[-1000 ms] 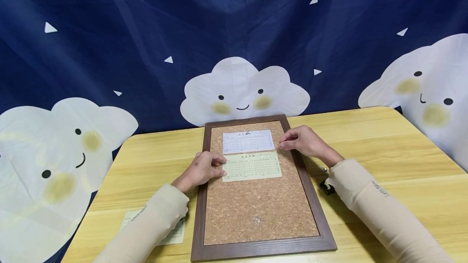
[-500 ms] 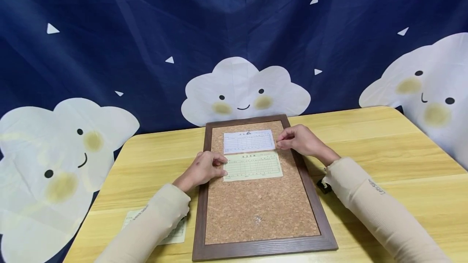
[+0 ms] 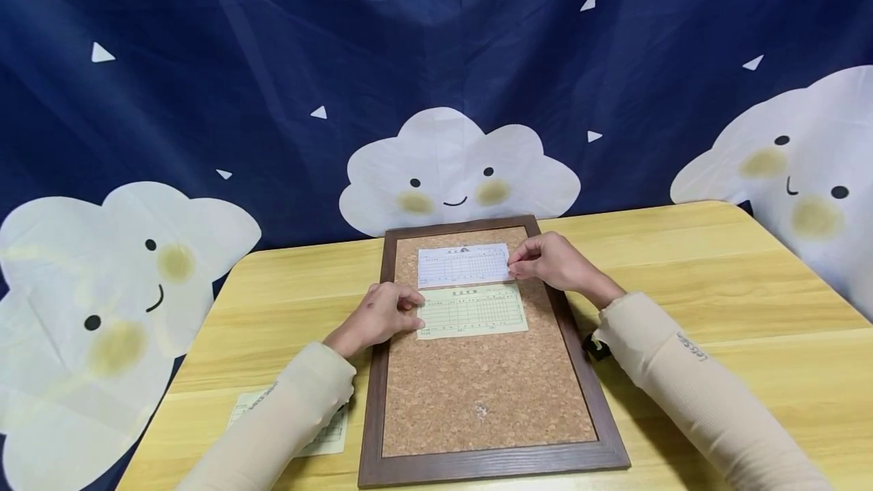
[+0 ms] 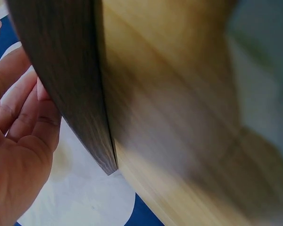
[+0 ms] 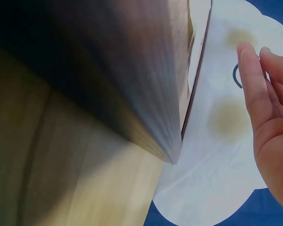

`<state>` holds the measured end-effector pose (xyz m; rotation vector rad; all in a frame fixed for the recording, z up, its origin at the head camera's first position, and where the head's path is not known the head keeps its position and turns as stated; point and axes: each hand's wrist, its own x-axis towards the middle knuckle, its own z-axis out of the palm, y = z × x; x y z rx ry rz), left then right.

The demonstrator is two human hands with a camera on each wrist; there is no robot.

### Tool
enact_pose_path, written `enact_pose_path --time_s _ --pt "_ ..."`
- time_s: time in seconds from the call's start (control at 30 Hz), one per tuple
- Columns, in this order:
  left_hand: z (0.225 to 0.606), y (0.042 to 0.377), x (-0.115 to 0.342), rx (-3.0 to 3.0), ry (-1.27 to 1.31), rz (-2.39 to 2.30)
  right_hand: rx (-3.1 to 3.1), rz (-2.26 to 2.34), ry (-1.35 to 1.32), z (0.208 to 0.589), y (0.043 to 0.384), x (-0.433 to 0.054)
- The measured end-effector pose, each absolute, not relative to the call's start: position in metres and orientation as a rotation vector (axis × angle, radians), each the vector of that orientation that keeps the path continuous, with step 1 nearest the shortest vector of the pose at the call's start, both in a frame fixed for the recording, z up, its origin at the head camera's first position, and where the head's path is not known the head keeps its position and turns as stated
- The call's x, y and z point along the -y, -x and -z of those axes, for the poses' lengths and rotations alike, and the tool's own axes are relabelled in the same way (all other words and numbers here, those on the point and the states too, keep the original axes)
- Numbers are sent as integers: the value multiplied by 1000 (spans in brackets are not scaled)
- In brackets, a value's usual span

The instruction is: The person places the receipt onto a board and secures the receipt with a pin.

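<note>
A dark-framed cork board (image 3: 484, 392) lies on the table. On its upper part is a white printed form slip (image 3: 443, 267) with a small dark spot, perhaps a pin, at its top edge. A pale green form slip (image 3: 470, 313) lies just below it. My left hand (image 3: 378, 317) touches the green slip's left edge, thumb and fingertips apart. At the white slip's right edge, my right hand (image 3: 555, 262) has thumb and forefinger together, seemingly pinching a small pin, mostly hidden. In the right wrist view, the right hand's fingers (image 5: 254, 89) show beyond the frame.
More pale green paper (image 3: 330, 434) lies on the wooden table (image 3: 716, 271), partly under the left sleeve. A small black object (image 3: 598, 347) shows beside the right sleeve. A dark blue cloth (image 3: 382, 36) with white clouds hangs behind the table.
My right hand has moved a little left, from the board's right frame edge to the white slip's right edge. My left hand keeps its place on the green slip.
</note>
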<state>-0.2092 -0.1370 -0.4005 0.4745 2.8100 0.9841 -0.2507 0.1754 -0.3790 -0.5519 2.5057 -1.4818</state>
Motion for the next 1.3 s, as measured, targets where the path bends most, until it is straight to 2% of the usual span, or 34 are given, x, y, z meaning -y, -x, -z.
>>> enact_pose_path --time_s 0.4,1.3 --pt "401 209 137 -2806 -480 -985 -2533 1462 608 378 253 -166" --pt "400 210 137 -2805 -475 -979 -2396 1520 560 372 252 -133"
